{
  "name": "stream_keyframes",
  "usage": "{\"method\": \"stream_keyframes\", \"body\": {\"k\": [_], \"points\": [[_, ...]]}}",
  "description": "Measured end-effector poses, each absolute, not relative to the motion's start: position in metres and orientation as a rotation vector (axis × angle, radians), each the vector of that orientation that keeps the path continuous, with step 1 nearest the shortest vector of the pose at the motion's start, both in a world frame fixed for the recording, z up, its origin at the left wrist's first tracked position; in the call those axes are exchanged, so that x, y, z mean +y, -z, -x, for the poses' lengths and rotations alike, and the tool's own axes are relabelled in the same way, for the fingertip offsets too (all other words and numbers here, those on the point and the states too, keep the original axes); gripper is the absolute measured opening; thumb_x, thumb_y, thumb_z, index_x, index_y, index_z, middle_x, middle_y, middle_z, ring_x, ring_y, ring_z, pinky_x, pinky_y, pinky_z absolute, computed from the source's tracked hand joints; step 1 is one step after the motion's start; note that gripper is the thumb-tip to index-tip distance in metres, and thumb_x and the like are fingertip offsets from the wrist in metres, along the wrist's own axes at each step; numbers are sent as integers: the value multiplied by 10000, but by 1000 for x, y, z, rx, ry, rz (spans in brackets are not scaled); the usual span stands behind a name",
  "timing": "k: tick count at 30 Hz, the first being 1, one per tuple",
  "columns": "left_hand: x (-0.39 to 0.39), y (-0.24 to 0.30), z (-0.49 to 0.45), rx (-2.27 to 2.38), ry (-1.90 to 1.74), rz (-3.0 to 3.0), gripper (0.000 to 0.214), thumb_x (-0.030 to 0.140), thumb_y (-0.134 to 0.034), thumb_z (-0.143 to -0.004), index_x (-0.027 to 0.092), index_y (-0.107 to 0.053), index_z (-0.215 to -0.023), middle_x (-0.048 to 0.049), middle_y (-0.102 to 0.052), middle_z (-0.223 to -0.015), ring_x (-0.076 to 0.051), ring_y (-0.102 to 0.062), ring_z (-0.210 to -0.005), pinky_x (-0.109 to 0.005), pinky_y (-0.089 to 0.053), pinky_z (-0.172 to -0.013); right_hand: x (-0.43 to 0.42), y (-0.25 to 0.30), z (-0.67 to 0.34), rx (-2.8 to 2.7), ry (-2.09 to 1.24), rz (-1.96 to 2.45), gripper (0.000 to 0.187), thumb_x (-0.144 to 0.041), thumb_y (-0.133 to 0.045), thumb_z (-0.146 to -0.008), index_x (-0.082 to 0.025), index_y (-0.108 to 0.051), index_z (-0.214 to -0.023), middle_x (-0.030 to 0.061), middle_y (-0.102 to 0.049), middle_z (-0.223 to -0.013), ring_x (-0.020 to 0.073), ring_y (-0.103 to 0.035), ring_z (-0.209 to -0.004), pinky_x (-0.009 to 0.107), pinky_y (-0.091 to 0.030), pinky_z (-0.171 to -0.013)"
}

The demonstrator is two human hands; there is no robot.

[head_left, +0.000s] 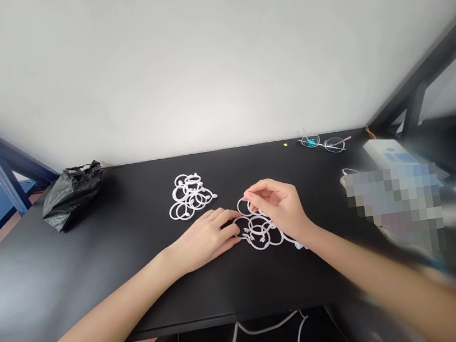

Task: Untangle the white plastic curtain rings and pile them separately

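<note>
Right hand (pixel 278 204) pinching a white ring (pixel 238 208) at the near heap (pixel 258 234)! Left hand (pixel 208 235) touching that heap's edge, grip unclear. Best lift gently, steadying the rest. Two ring heaps on the table (pixel 139 200), overlapping beyond counting; one bag (pixel 73 195), one pair of glasses (pixel 322 143).

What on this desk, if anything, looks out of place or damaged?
A small yellow scrap lies by itself near the wall, just left of the eyeglasses; it matches nothing around it, so it looks stray. The white rings lie overlapping, with no damage I can make out.
</note>
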State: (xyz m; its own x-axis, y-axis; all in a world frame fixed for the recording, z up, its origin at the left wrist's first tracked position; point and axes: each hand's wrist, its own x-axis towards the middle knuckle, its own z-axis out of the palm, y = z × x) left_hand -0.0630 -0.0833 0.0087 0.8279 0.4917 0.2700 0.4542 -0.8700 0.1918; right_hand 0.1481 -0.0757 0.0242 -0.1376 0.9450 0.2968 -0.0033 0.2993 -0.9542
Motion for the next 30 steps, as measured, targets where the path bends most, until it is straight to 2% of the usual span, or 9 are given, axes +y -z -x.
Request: {"method": "stream_keyframes", "body": {"k": [5,11,15,20,25,30], "points": [[-85,-12,62,761,-554,-2745,129,240,-451,-992,176,-532,-915,-118,-573,-1259,-220,-594,-1081,-383,-528,-904,-76,-23,-149,-1451,-1058,935,124,-307,-711,-821,-188,-687,-796,24,-694,-755,128,-636,-609,271,-553,-611],[-89,-19,64,769,-600,-2454,86,202,-425,-994,188,-473,-924,-136,-514,-1311,-193,-607,-1090,-331,-549,-870,-75,-25,-149,-1451,-1066,929,131,-314,-713,-818,-188,-688,-797,23,-691,-744,129,-635,-606,267,-550,-598],[-89,-19,65,756,-639,-2379,58,185,-432,-987,196,-451,-933,-138,-504,-1333,-209,-551,-1207,-350,-528,-933,-75,-25,-148,-1451,-1064,939,149,-332,-713,-815,-186,-688,-795,30,-697,-763,132,-638,-610,273,-552,-600],[-90,-20,65,740,-690,-2355,53,171,-440,-978,201,-445,-935,-138,-522,-1329,-211,-555,-1201,-377,-515,-956,-76,-25,-148,-1457,-1066,956,140,-323,-707,-816,-187,-688,-790,28,-691,-758,131,-633,-610,273,-549,-596],[-90,-21,66,724,-816,-2386,48,157,-452,-967,201,-450,-946,-145,-529,-1327,-215,-572,-1158,-381,-517,-931,-75,-23,-150,-1545,-1035,992,61,-228,-663,-819,-193,-699,-853,44,-697,-843,157,-653,-741,261,-544,-613],[-88,-20,67,730,-925,-2444,73,130,-460,-959,202,-455,-945,-139,-531,-1319,-219,-552,-1177,-384,-496,-950,-75,-26,-151,-1682,-1023,1016,218,-115,-575,-795,-201,-683,-963,53,-693,-972,152,-649,-802,241,-537,-609]]}}
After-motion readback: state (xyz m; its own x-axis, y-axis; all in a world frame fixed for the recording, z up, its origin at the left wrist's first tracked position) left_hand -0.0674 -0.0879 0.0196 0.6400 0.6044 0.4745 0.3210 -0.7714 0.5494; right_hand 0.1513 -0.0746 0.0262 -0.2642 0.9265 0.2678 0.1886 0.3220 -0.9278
